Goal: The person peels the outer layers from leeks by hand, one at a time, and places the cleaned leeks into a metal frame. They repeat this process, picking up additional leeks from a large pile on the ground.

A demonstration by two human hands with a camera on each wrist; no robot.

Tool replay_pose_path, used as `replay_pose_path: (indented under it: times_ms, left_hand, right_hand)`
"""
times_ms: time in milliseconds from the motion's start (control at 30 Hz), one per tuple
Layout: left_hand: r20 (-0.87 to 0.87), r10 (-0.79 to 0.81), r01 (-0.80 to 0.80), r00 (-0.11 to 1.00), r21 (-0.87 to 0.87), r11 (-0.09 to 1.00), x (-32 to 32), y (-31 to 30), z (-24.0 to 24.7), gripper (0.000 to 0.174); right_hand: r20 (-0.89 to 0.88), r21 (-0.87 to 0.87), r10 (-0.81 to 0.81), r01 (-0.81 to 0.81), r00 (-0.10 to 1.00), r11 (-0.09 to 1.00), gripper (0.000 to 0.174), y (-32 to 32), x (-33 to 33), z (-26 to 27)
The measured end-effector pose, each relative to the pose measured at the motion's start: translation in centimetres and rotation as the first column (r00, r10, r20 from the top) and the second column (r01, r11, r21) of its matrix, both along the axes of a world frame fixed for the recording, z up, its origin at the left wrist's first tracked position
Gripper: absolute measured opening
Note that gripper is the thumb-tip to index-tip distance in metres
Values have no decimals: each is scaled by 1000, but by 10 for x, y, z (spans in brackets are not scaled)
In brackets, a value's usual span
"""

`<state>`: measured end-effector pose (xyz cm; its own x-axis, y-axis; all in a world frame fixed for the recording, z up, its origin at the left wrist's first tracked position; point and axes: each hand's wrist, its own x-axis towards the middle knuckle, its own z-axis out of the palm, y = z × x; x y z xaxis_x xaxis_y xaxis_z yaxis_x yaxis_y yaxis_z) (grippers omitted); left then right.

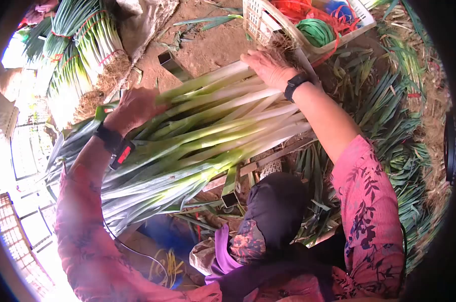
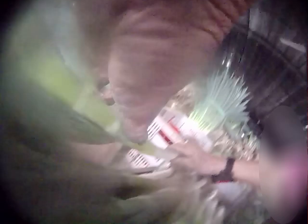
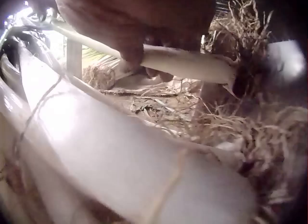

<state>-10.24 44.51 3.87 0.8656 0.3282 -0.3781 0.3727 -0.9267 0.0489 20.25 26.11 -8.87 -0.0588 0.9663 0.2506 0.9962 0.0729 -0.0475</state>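
Note:
Long leeks (image 1: 223, 121) lie in a heap across the head view, green leaves to the left and white stalks to the right. At the heap's far edge my right hand (image 1: 273, 68) grips one leek near its root end; the right wrist view shows fingers of that hand (image 3: 139, 24) curled round the white stalk (image 3: 187, 65), with brown roots beyond. My left hand (image 1: 137, 108) is curled round the greener part of a leek at the far edge. In the left wrist view this hand (image 2: 149, 60) is blurred, close to green leaves (image 2: 62, 84).
A white crate (image 1: 255, 22) with green twine (image 1: 316, 32) and red ribbon stands at the top. Tied leek bundles (image 1: 94, 40) lie upper left. Square metal posts (image 1: 172, 65) stick up beyond and before the heap. Loose leaves (image 1: 389, 131) cover the right side.

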Motion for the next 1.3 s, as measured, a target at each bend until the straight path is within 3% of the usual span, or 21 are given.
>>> replay_pose_path:
  times_ms: [33,67,100,167,200,233,300,367,467,567,633,800,900,933,1000,1033,1067,1100,1167,1233,1300]
  left_hand:
    - [-5,-1,1,1000,-3,1000,0,-5,0,46]
    - [-99,57,-62,993,-49,997,0,-15,2,48]
    - [-194,108,-127,975,-84,988,-1,-23,5,50]
    - [-17,210,-207,978,-254,945,-22,-30,-6,53]
    - [-37,215,-218,976,-230,948,-26,-29,-11,49]
    - [-54,222,-229,974,-208,951,-22,-29,-10,45]
    - [-39,158,-163,987,-162,973,-8,-19,-8,41]
    - [88,50,-38,995,-125,991,5,1,-23,34]
    - [-6,24,-24,1000,-215,976,3,6,-37,35]
    - [222,-143,170,965,-104,980,6,0,-52,39]
    - [-62,126,-140,990,-392,909,11,-3,-51,42]
    - [-125,69,-123,990,-490,863,30,9,-61,37]
    - [-175,101,-164,979,-396,903,29,9,-63,39]
    - [-136,-12,-44,991,-397,917,30,6,-55,47]
    - [-174,-11,-41,985,-295,955,36,-5,-42,55]
    - [-101,121,-158,987,-586,795,10,32,-64,59]
    - [-99,39,-76,994,-400,913,20,19,-47,57]
    - [-109,-43,21,993,-195,981,27,7,-24,56]
    - [-75,-157,146,985,-141,979,21,16,-22,48]
    - [-92,-135,115,987,-188,975,58,-33,15,44]
    - [-108,-95,69,990,-219,973,91,-106,55,41]
  right_hand:
    - [0,-11,12,-12,1000,1000,31,1,2,-8]
    - [-52,-249,-84,69,995,966,22,-1,-8,15]
    - [-56,-250,-89,72,994,966,22,-3,-11,19]
    - [-82,-317,-31,3,996,948,16,-6,-12,21]
    - [-76,-147,34,-45,996,988,13,-9,-9,11]
    - [-74,-149,29,-40,997,988,13,-8,-7,13]
    - [11,-29,7,-6,1000,1000,13,-8,-6,14]
    - [32,-38,-6,7,999,999,11,-1,-1,9]
    - [92,-150,-97,110,991,983,12,4,-12,2]
    - [92,-224,-101,119,991,967,13,1,-8,5]
    - [105,-181,-136,153,985,971,15,-4,-10,10]
    - [170,-310,-74,125,983,942,13,4,-20,12]
    - [197,-351,-93,159,976,923,18,3,-16,21]
    - [143,-439,-133,183,981,880,17,1,-16,28]
    - [-88,-296,-202,168,975,940,18,-11,-6,10]
    - [-188,-317,-260,192,947,929,19,-18,-7,24]
    - [-153,-198,-228,196,961,960,18,-23,-8,19]
    - [-545,7,-210,255,812,967,15,-17,-18,-13]
    - [-333,276,-89,188,939,943,46,-100,-40,73]
    - [-434,413,-34,232,900,880,10,-135,-69,109]
    - [-649,457,118,262,752,850,8,-170,-90,143]
